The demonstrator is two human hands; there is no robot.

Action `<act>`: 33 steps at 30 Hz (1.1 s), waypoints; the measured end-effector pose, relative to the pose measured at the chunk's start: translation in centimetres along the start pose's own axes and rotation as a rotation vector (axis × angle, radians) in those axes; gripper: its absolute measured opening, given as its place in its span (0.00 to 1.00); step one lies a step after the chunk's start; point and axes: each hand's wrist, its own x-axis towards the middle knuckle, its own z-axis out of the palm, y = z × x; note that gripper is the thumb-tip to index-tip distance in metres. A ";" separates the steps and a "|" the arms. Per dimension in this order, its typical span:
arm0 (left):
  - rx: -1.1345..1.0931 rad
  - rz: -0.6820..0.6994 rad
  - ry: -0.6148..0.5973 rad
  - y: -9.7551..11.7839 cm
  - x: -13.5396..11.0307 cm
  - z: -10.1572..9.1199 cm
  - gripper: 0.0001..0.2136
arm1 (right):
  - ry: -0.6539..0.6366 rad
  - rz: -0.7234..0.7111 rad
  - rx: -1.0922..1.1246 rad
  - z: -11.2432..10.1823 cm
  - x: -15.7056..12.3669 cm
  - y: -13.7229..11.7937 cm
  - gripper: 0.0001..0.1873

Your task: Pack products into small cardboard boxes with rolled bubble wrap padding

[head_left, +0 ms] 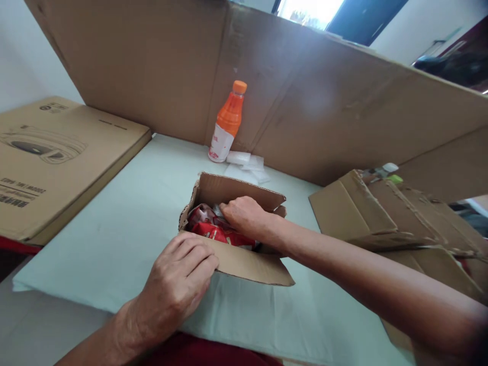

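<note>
A small open cardboard box (253, 263) stands on the pale green cloth. Inside it lie a shiny red packet (213, 232) and a dark reddish one (202, 214) beside it. My left hand (177, 277) is closed over the box's near left edge, its fingers bent across the near flap. My right hand (244, 214) reaches into the box from the right, curled like a fist above the packets. A bit of whitish material shows by its fingertips, but what they grip is hidden.
Behind the box stand an orange-capped bottle (225, 124) and several white foam pieces (246, 165). A large flat carton (72, 162) lies left on the pale cloth-covered table (122, 223). Open cardboard boxes (343, 211) stand right. A tall cardboard panel (163, 66) rises behind.
</note>
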 end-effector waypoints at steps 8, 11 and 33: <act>0.001 -0.036 0.058 0.3 -1.2 -0.7 0.15 | 0.109 0.039 0.100 -1.0 -2.3 1.4 0.06; 0.032 -0.159 0.215 0.2 -2.7 -1.6 0.23 | 0.441 0.173 0.215 -1.6 -7.4 3.5 0.09; -0.715 -0.881 0.062 -1.5 -1.0 10.3 0.22 | 0.873 0.705 1.127 16.7 -17.1 -0.7 0.23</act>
